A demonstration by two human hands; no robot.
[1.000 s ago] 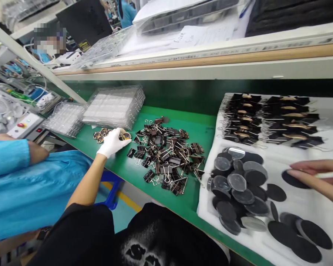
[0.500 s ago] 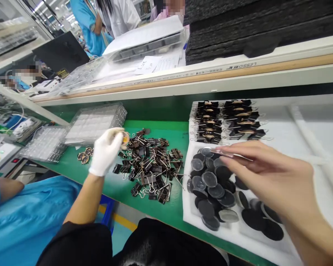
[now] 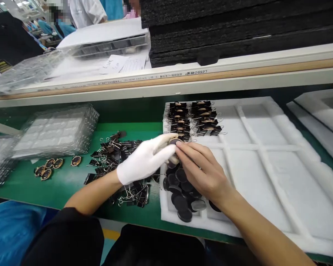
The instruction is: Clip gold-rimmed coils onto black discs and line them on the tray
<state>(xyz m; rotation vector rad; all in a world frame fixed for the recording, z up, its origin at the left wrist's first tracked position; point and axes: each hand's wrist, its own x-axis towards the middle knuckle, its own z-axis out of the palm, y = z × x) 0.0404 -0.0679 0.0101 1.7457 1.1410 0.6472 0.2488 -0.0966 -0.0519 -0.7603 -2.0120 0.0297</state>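
Observation:
My left hand (image 3: 147,159), in a white glove, is closed around a round gold-rimmed piece, mostly hidden by the fingers. My bare right hand (image 3: 205,171) pinches a dark round disc (image 3: 175,141) against that piece, so both hands meet. Below them, a heap of black and clear-faced discs (image 3: 180,202) lies in a white foam tray (image 3: 249,162). Two rows of black binder clips (image 3: 180,122), clamped on gold-edged round pieces, fill the tray's far left part. Under and beside my left forearm spreads a pile of loose binder clips (image 3: 111,151).
Several gold-rimmed round pieces (image 3: 46,174) lie on the green table (image 3: 72,184) at the left. Stacked clear plastic trays (image 3: 55,129) stand behind them. A shelf edge (image 3: 177,83) crosses above, carrying black foam sheets (image 3: 238,40). More white foam (image 3: 322,107) lies far right.
My left hand has carried the round piece rightward from the clip pile to the foam tray. My right hand has brought a disc to it. The view has turned right.

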